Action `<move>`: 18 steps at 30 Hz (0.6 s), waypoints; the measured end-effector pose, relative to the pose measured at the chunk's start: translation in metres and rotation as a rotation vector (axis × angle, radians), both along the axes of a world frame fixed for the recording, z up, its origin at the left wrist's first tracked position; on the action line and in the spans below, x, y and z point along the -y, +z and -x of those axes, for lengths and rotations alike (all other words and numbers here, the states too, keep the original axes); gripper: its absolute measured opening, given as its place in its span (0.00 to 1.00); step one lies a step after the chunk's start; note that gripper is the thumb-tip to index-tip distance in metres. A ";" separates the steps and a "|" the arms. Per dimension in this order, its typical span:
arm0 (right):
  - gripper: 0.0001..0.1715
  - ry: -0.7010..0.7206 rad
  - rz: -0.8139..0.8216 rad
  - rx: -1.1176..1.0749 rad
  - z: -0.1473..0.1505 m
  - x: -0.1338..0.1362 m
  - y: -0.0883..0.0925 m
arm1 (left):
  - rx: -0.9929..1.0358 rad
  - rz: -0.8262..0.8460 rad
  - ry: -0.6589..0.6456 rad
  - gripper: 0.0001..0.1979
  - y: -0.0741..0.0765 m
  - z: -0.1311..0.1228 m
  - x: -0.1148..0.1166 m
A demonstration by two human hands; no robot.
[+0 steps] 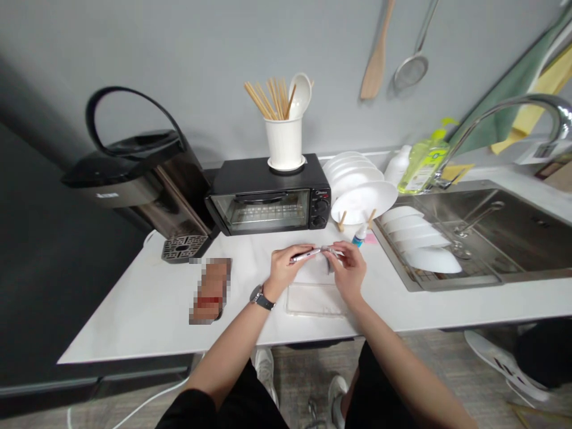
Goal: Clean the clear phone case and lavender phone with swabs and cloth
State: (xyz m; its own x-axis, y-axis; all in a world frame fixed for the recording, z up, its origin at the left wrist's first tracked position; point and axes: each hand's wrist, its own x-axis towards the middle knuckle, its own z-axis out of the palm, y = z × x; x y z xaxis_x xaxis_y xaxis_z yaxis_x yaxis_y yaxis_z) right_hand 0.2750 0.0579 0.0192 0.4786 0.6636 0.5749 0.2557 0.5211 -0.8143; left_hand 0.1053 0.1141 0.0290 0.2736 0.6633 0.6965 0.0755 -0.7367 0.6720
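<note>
My left hand (pixel 286 266), with a watch (pixel 261 297) at its wrist, is closed around a thin, silver-edged phone (pixel 305 256). The phone is tilted and seen nearly edge-on above the counter. At its other end, the fingers of my right hand (pixel 350 271) are pinched together. A small grey piece (pixel 331 263) shows beneath those fingers, too small to identify. Below both hands, a clear, flat phone case (pixel 315 300) lies on the white counter. A small blue-and-white bottle (pixel 358 236) stands just beyond my right hand, near a pink slip of paper (pixel 370 238).
A toaster oven (pixel 270 211) carries a white utensil holder (pixel 285 143). To its left are a dark drinks machine (pixel 147 185) and a pixelated object (pixel 211 291). Plates (pixel 364 202) stand in a rack on the right, beside the sink (pixel 527 238) with bowls (pixel 431 259).
</note>
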 end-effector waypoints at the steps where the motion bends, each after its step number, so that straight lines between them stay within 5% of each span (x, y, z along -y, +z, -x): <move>1: 0.09 -0.027 -0.036 0.016 0.000 0.002 0.002 | -0.019 -0.021 0.002 0.10 -0.002 -0.001 -0.001; 6: 0.04 -0.027 -0.140 0.241 -0.006 0.012 0.012 | -0.067 -0.082 0.003 0.11 -0.010 -0.007 0.001; 13: 0.22 0.041 -0.228 0.503 -0.007 0.016 0.019 | -0.143 -0.148 0.047 0.09 -0.017 -0.003 -0.005; 18: 0.24 0.117 -0.296 0.663 0.007 0.015 0.018 | -0.197 -0.174 0.001 0.12 -0.018 0.000 -0.007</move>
